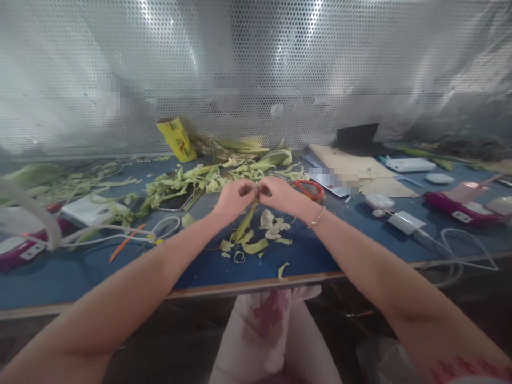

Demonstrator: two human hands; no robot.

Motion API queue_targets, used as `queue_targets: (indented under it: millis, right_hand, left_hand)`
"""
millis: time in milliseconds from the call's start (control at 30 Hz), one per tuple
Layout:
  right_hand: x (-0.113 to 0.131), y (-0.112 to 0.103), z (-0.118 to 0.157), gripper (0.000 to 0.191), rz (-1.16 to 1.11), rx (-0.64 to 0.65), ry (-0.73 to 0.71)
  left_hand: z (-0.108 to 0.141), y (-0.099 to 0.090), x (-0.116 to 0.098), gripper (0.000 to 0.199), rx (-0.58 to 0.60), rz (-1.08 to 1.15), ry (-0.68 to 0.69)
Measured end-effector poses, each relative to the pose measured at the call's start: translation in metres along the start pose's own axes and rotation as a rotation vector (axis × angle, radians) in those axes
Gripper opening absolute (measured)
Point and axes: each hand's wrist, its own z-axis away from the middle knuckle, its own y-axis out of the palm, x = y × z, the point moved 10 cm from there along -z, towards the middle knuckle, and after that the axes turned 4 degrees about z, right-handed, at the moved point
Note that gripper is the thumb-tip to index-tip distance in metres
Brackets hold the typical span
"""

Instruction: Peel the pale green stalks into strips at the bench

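My left hand (233,201) and my right hand (279,195) meet over the middle of the blue table. Fingertips of both hands pinch the brownish top of a green leafy stalk (245,223), which hangs down between them. Below it lie several pale, curled leaf pieces (256,246). Behind my hands a heap of green leaf strips (176,188) spreads across the tabletop. A dark phone (181,198) is partly covered by this heap. Close to my right wrist is a red band-like loop (314,189).
A yellow tube (177,140) leans at the back against a perforated metal panel (248,64). Cardboard sheets (356,161), a white charger (406,222) with cable and a purple device (464,209) lie on the right. At left are a white box (94,210) and looping cables.
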Motion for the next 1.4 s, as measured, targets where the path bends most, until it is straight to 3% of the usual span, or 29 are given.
queue_targets:
  millis: [300, 533, 700, 1400]
  right_hand:
    - [0.004, 0.004, 0.004, 0.012, -0.05, 0.134, -0.047]
    - [-0.017, 0.014, -0.001, 0.016, -0.161, 0.184, -0.012]
    - [-0.014, 0.011, 0.002, 0.012, -0.195, 0.213, -0.011]
    - [-0.018, 0.012, 0.002, 0.011, -0.19, 0.221, 0.022]
  left_hand:
    - [-0.001, 0.015, 0.014, 0.027, 0.185, 0.316, -0.185]
    - [-0.001, 0.022, 0.018, 0.031, 0.218, 0.456, -0.219]
    - [-0.001, 0.022, 0.022, 0.031, 0.193, 0.499, -0.233]
    - [-0.003, 0.013, 0.012, 0.015, 0.156, 0.242, -0.1]
